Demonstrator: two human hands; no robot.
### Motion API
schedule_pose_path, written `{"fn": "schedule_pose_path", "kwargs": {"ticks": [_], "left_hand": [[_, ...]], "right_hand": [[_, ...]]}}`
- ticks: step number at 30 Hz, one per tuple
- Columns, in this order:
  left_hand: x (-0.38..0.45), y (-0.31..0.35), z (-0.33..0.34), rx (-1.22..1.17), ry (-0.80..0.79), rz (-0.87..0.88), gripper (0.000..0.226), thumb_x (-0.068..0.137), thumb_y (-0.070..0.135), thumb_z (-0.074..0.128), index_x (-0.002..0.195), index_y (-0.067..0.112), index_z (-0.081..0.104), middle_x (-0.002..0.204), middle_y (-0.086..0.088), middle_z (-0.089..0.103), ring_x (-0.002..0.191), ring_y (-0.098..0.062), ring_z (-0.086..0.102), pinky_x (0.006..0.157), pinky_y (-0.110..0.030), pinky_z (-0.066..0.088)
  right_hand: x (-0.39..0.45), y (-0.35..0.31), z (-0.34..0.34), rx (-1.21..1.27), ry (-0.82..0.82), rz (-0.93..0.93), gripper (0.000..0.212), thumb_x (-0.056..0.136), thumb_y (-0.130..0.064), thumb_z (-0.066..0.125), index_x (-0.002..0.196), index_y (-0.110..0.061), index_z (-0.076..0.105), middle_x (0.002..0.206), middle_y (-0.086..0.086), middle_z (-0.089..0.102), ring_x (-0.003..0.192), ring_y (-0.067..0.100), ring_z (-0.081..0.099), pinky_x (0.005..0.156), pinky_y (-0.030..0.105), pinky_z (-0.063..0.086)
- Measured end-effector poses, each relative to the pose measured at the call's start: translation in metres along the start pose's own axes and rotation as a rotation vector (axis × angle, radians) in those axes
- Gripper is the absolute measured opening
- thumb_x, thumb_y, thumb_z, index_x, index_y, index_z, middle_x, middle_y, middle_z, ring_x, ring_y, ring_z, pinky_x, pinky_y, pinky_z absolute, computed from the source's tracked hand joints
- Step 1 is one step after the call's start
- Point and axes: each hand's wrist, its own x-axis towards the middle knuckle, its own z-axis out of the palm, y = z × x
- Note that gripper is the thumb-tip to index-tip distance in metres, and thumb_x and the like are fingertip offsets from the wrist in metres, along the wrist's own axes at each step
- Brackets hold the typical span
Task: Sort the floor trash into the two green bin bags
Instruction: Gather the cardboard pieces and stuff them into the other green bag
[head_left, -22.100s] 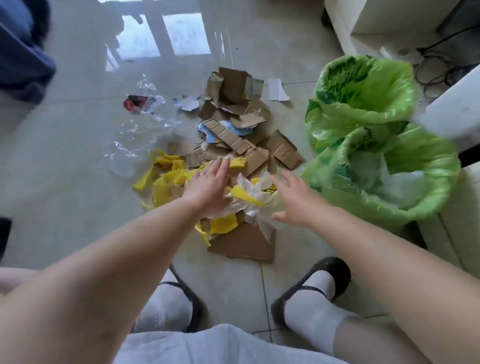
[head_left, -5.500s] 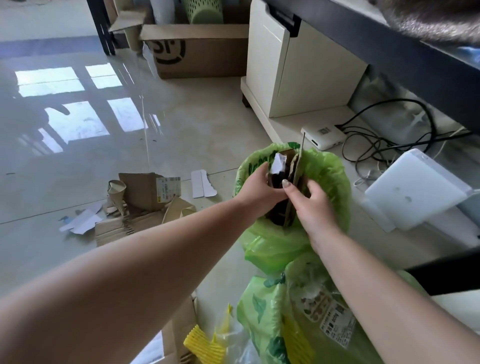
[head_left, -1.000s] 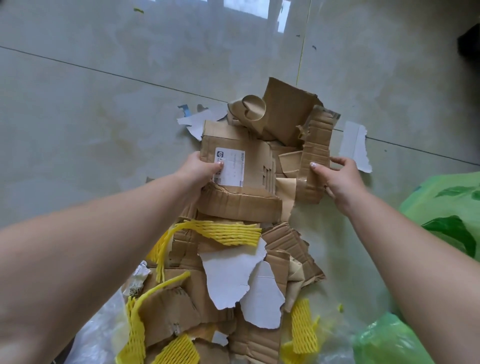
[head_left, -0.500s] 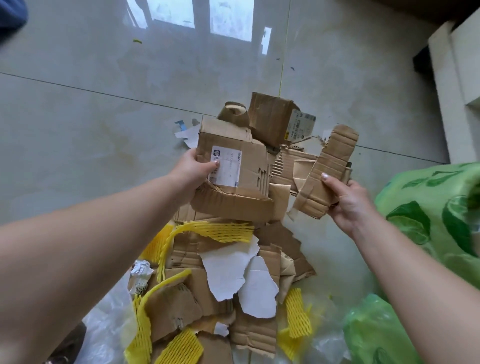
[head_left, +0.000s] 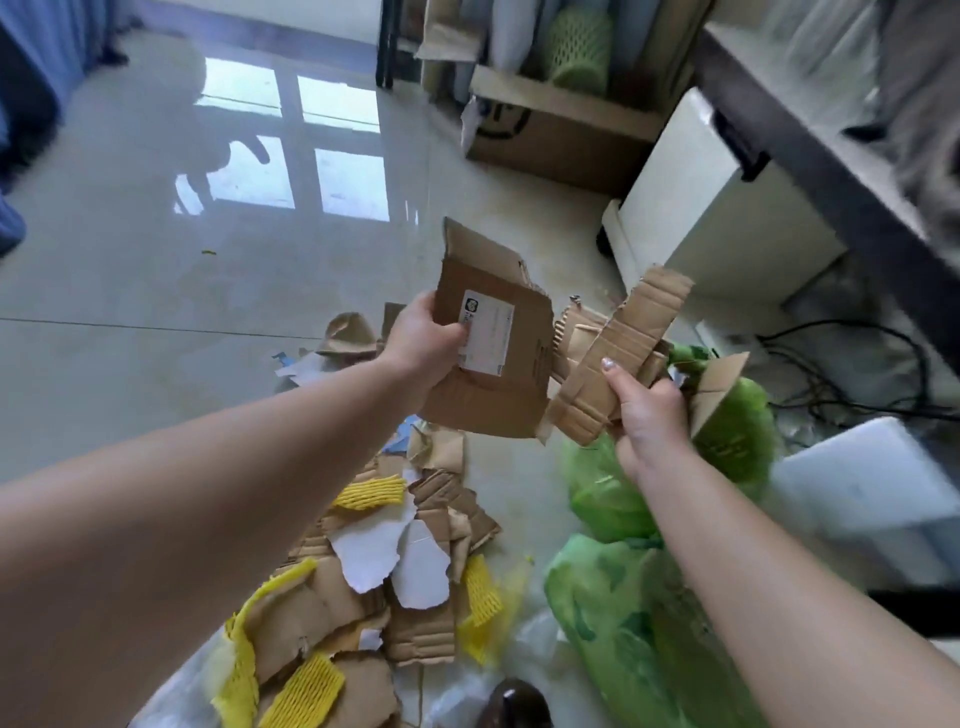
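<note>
My left hand (head_left: 423, 338) grips a brown cardboard piece with a white label (head_left: 493, 358), held up above the floor. My right hand (head_left: 647, 415) grips a long corrugated cardboard strip (head_left: 623, 353) beside it. Just right of the hands stands the far green bin bag (head_left: 737, 426) with cardboard sticking out of its mouth. The near green bin bag (head_left: 623, 623) lies lower right, partly behind my right forearm. On the floor below lies a pile of torn cardboard (head_left: 415, 629), white paper scraps (head_left: 374, 551) and yellow foam netting (head_left: 306, 696).
A white cabinet (head_left: 717, 218) and a dark table edge (head_left: 831, 171) stand at the right, with black cables (head_left: 857, 374) on the floor. A large cardboard box (head_left: 550, 135) sits at the back. A white box (head_left: 872, 483) lies right of the bags. Clear plastic (head_left: 524, 654) lies near a dark shoe (head_left: 511, 706).
Both hands have lifted their cardboard pieces off the pile and carried them up and right toward the far green bag. The view has tilted up, showing the cabinet and box.
</note>
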Motion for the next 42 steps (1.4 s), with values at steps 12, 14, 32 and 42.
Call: {"fn": "schedule_pose_path", "kwargs": {"ticks": [12, 14, 32, 42], "left_hand": [[-0.066, 0.077, 0.179, -0.121, -0.402, 0.065, 0.020, 0.092, 0.014, 0.052, 0.100, 0.024, 0.067, 0.105, -0.010, 0.070, 0.097, -0.030, 0.067, 0.081, -0.052, 0.057], [-0.074, 0.075, 0.205, -0.103, -0.445, 0.079, 0.018, 0.092, 0.015, 0.054, 0.101, 0.024, 0.067, 0.106, -0.009, 0.070, 0.099, -0.031, 0.067, 0.084, -0.051, 0.055], [-0.058, 0.015, 0.262, -0.188, -0.838, -0.153, 0.034, 0.100, 0.028, 0.043, 0.131, 0.017, 0.047, 0.090, -0.008, 0.060, 0.056, -0.012, 0.063, 0.045, -0.024, 0.052], [-0.028, -0.007, 0.269, 0.017, -0.599, -0.135, 0.046, 0.091, 0.036, 0.057, 0.135, 0.026, 0.050, 0.133, -0.006, 0.058, 0.121, -0.021, 0.056, 0.100, -0.031, 0.044]], "right_hand": [[-0.001, -0.077, -0.128, -0.184, 0.216, -0.220, 0.009, 0.087, -0.031, 0.062, 0.087, -0.022, 0.059, 0.092, -0.002, 0.066, 0.093, 0.023, 0.063, 0.093, 0.044, 0.051], [0.003, -0.074, -0.147, -0.179, 0.243, -0.232, 0.016, 0.085, -0.034, 0.063, 0.098, -0.024, 0.063, 0.100, -0.002, 0.069, 0.096, 0.023, 0.065, 0.093, 0.047, 0.051], [0.050, -0.018, -0.163, -0.223, 0.126, 0.015, 0.023, 0.090, -0.041, 0.050, 0.104, -0.029, 0.063, 0.105, 0.005, 0.069, 0.097, 0.031, 0.064, 0.091, 0.050, 0.051], [0.062, 0.006, -0.154, -0.480, 0.054, -0.007, 0.037, 0.096, -0.039, 0.040, 0.131, -0.032, 0.048, 0.122, 0.002, 0.062, 0.112, 0.028, 0.057, 0.100, 0.044, 0.044]]}}
